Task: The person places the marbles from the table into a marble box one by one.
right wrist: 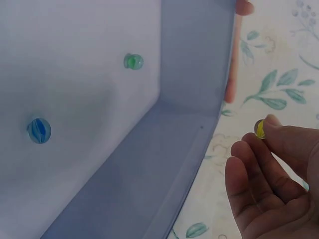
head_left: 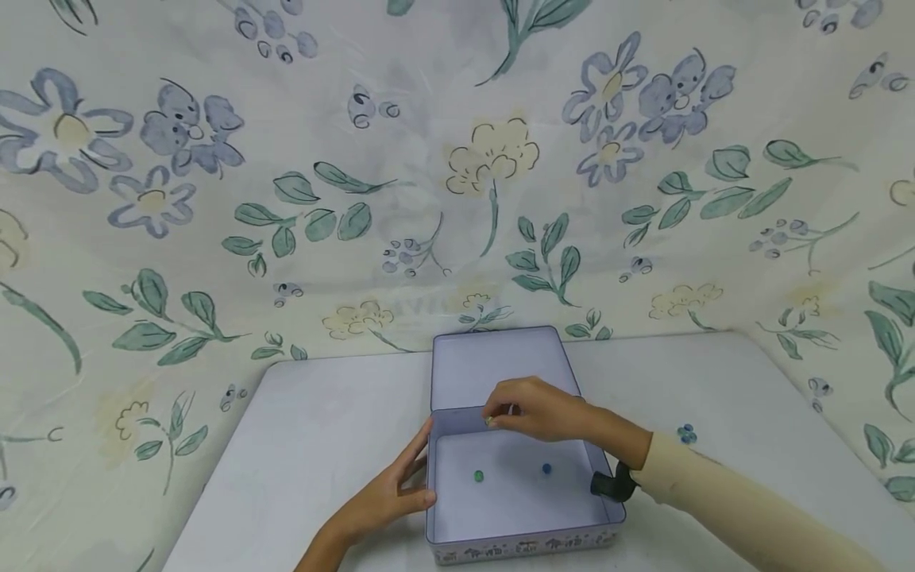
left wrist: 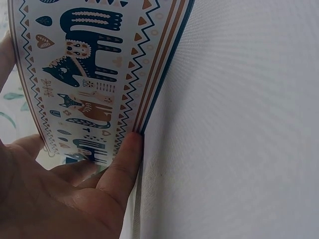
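A pale lilac tin box (head_left: 525, 531) stands with its hinged lid (head_left: 500, 361) laid back behind it. My left hand (head_left: 389, 496) rests against the outside of its left wall, fingers extended and spread; the left wrist view shows them on the printed side. Above the back left part of the box, my right hand (head_left: 536, 409) pinches a clear marble with a yellow core (right wrist: 259, 129) between thumb and forefinger. Inside, on the floor of the box, a green marble (head_left: 479, 476) lies to the left and a blue marble (head_left: 546, 469) to the right, apart from each other.
A small cluster of blue and green marbles (head_left: 687, 434) sits on the white table (head_left: 322, 429), right of the box, beyond the right forearm. A black wrist mount (head_left: 613, 483) hangs by the box's right rim. Behind the table rises a flower-printed cloth (head_left: 400, 199).
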Action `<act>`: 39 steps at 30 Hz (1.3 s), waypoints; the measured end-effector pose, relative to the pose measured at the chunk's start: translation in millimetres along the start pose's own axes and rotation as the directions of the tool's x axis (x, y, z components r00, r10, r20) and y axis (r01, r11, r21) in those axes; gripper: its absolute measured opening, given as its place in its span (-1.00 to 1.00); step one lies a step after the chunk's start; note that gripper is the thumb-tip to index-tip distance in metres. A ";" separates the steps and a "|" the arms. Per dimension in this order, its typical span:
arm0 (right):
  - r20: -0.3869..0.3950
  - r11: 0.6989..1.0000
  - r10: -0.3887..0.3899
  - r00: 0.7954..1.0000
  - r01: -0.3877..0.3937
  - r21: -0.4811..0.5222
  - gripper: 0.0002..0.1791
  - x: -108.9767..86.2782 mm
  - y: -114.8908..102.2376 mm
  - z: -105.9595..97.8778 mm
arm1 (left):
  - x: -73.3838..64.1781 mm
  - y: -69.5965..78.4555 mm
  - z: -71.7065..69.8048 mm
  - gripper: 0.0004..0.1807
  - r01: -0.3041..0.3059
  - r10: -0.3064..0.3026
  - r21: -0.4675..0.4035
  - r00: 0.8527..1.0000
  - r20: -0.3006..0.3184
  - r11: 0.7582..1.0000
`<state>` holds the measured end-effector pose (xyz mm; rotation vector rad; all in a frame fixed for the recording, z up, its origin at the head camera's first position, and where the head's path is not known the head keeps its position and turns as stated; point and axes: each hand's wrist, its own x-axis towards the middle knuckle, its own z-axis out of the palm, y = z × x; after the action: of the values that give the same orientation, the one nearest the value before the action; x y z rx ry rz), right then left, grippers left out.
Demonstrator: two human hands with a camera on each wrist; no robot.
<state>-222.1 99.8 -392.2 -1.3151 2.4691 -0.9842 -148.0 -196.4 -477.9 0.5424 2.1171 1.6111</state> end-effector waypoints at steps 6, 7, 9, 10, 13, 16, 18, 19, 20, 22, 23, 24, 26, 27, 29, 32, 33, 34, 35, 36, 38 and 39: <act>0.059 1.000 0.010 0.998 -0.010 -0.012 -0.86 11.2 -0.3 12.1 | -1.0 0.8 -0.2 0.02 -0.002 0.002 0.001 1.000 0.005 1.000; 0.065 1.000 0.007 0.998 -0.006 -0.014 -0.86 12.3 0.0 13.7 | -1.2 0.5 -0.4 0.02 -0.007 0.007 0.000 1.000 0.011 1.000; 0.072 1.000 0.005 0.997 -0.004 -0.019 -0.87 14.7 0.3 16.5 | -1.6 -0.1 -0.9 0.02 -0.014 0.014 0.001 1.000 0.022 1.000; 0.072 1.000 0.004 0.997 -0.002 -0.024 -0.87 15.8 1.0 18.1 | -1.7 -0.7 -1.0 0.02 -0.012 0.012 0.000 1.000 0.025 1.000; 0.076 0.999 0.016 0.997 -0.014 -0.036 -0.86 19.7 1.7 21.2 | -2.0 -1.2 -1.1 0.01 -0.002 0.003 -0.005 1.000 0.023 1.000; 0.092 0.999 0.030 0.995 -0.028 -0.027 -0.85 23.9 1.4 24.0 | -1.8 -0.7 -0.8 0.01 0.010 -0.010 -0.010 1.000 0.016 1.000; 0.111 0.999 0.037 0.993 -0.035 -0.015 -0.84 25.9 1.3 26.6 | -1.3 -0.1 -0.3 0.01 0.013 -0.013 -0.010 1.000 0.010 1.000; 0.119 0.999 0.036 0.992 -0.035 -0.011 -0.84 26.7 1.5 28.1 | -1.0 -0.1 0.0 0.01 0.015 -0.015 -0.010 1.000 0.008 1.000; 0.126 0.999 0.036 0.991 -0.035 -0.010 -0.84 27.6 1.8 29.8 | -0.8 0.0 0.3 0.01 0.016 -0.016 -0.009 1.000 0.006 1.000; 0.141 0.999 0.038 0.989 -0.037 -0.007 -0.84 28.8 3.1 33.5 | -0.5 0.0 0.7 0.01 0.016 -0.016 -0.007 1.000 0.002 1.000; 0.146 0.999 0.038 0.989 -0.037 -0.009 -0.84 29.3 4.1 35.4 | -0.6 -0.1 0.8 0.02 0.015 -0.015 -0.007 1.000 0.000 1.000; 0.150 0.999 0.041 0.988 -0.039 -0.014 -0.84 29.9 5.2 37.2 | -0.7 -0.4 0.8 0.02 0.015 -0.015 -0.005 1.000 0.000 1.000; 0.156 0.999 0.047 0.987 -0.044 -0.027 -0.85 31.6 7.5 40.2 | -0.6 -0.4 -0.2 0.02 0.010 -0.010 -0.003 1.000 0.004 1.000; 0.160 0.998 0.053 0.986 -0.047 -0.037 -0.85 32.3 8.8 41.8 | -0.7 -0.4 -0.8 0.02 0.007 -0.007 -0.001 1.000 0.008 1.000; 0.167 0.997 0.062 0.984 -0.052 -0.065 -0.85 33.9 11.8 45.7 | -0.9 -0.7 -1.6 0.02 -0.002 0.002 0.002 1.000 0.015 1.000; 0.174 0.993 0.076 0.982 -0.059 -0.103 -0.86 36.0 15.7 51.8 | -1.1 -0.8 -1.7 0.01 -0.011 0.011 0.000 1.000 0.026 1.000; 0.174 0.991 0.080 0.982 -0.060 -0.119 -0.86 36.5 16.9 53.9 | -1.1 -0.9 -1.5 0.01 -0.012 0.012 0.000 1.000 0.026 1.000; 0.175 0.990 0.082 0.981 -0.060 -0.128 -0.87 36.9 17.9 55.9 | -1.1 -0.8 -1.1 0.01 -0.011 0.011 -0.002 1.000 0.025 1.000; 0.176 0.989 0.083 0.981 -0.059 -0.137 -0.87 37.0 18.7 57.7 | -1.0 -0.9 -0.8 0.01 -0.010 0.010 -0.001 1.000 0.023 1.000; 0.175 0.988 0.084 0.981 -0.059 -0.143 -0.87 37.1 19.2 59.3 | -0.9 -1.0 -0.5 0.01 -0.006 0.006 -0.001 1.000 0.022 1.000; 0.173 0.985 0.081 0.982 -0.052 -0.162 -0.87 37.4 20.1 62.0 | -0.8 -1.4 -0.6 0.01 0.000 0.000 0.005 1.000 0.017 1.000; 0.170 0.984 0.079 0.982 -0.050 -0.169 -0.87 37.7 20.6 62.7 | -0.7 -1.5 -0.8 0.01 0.006 -0.007 0.005 1.000 0.012 1.000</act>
<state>-230.9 48.5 -447.7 -1.2980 2.4820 -0.6316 -147.9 -197.7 -479.0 0.5451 2.1127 1.5951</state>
